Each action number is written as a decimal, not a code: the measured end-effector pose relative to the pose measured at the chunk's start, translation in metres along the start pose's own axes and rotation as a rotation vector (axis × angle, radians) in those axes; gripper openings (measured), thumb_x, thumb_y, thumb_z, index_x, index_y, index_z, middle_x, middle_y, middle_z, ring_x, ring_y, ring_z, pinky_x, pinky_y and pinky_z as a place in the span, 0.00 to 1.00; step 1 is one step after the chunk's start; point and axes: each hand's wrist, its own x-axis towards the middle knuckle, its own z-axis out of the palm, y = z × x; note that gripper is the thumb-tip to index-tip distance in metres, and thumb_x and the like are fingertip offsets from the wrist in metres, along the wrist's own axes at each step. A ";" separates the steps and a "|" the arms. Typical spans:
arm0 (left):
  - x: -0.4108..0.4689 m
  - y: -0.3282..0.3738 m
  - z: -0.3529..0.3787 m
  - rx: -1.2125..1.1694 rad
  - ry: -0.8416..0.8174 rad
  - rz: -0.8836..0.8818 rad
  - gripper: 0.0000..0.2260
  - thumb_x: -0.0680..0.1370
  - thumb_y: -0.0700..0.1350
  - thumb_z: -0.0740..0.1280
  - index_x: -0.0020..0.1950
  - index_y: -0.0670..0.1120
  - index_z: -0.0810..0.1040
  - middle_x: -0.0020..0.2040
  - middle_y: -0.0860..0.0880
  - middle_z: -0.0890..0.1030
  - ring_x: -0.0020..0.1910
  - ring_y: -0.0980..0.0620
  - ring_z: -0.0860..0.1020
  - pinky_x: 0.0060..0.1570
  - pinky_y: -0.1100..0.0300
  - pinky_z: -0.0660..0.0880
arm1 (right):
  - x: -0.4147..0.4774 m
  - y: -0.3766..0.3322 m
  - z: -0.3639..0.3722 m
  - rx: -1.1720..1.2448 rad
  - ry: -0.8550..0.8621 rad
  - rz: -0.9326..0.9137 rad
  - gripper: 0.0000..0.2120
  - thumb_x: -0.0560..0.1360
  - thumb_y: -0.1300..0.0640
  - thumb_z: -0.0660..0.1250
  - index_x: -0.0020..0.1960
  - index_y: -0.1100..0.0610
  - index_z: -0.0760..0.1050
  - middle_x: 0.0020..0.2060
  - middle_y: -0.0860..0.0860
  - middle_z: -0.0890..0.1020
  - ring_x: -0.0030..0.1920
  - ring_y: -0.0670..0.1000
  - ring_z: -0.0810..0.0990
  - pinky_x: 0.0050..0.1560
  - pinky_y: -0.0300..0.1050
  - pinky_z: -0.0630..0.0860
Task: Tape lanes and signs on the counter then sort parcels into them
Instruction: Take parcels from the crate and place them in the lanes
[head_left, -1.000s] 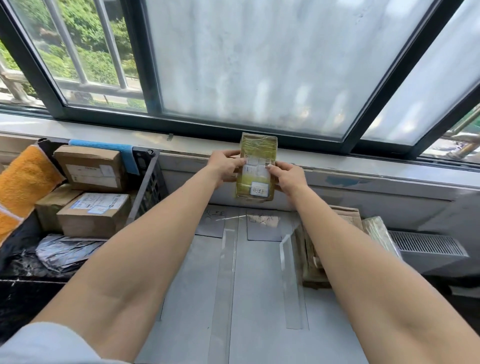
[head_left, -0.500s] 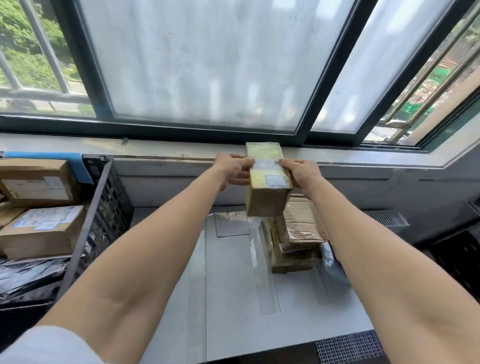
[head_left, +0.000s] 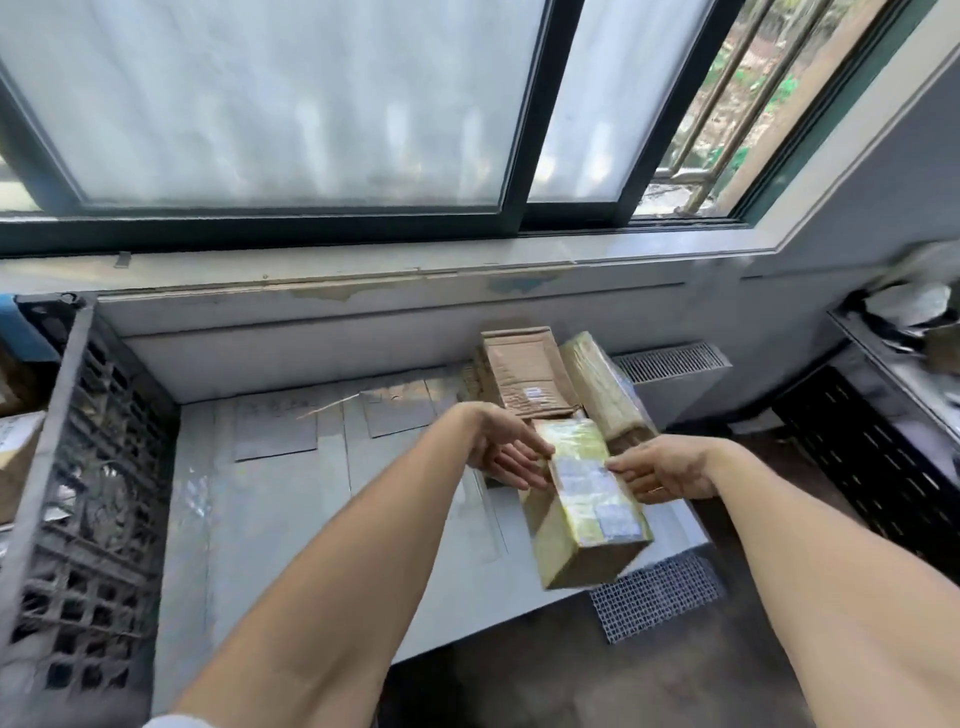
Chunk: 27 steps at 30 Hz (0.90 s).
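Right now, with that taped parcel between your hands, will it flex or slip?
Probably stiff: the parcel shows crisp box edges between left hand and right hand. Likely slippery: glossy tape wraps it. Long and narrow, so it might tip on end.

Yellow-green taped parcel (head_left: 582, 499), grey counter (head_left: 291, 519)
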 end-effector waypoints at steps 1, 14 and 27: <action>0.008 -0.006 0.008 0.012 0.015 -0.030 0.09 0.77 0.42 0.71 0.51 0.37 0.79 0.45 0.40 0.85 0.39 0.49 0.85 0.39 0.58 0.83 | 0.003 0.009 0.000 -0.024 -0.003 0.017 0.16 0.73 0.54 0.74 0.58 0.60 0.81 0.47 0.54 0.83 0.44 0.50 0.81 0.45 0.42 0.78; 0.102 -0.064 0.082 -0.068 0.315 -0.072 0.15 0.81 0.37 0.62 0.67 0.35 0.72 0.63 0.38 0.78 0.59 0.44 0.80 0.55 0.48 0.79 | 0.113 0.095 0.032 -0.106 0.401 -0.069 0.06 0.74 0.67 0.69 0.50 0.63 0.82 0.49 0.60 0.84 0.51 0.58 0.82 0.53 0.53 0.81; 0.133 -0.037 0.101 -0.270 0.482 0.118 0.13 0.81 0.38 0.60 0.64 0.40 0.77 0.59 0.43 0.81 0.58 0.47 0.80 0.52 0.48 0.79 | 0.145 0.099 0.006 0.106 0.613 -0.191 0.09 0.74 0.61 0.70 0.53 0.57 0.84 0.52 0.56 0.84 0.51 0.57 0.81 0.52 0.46 0.78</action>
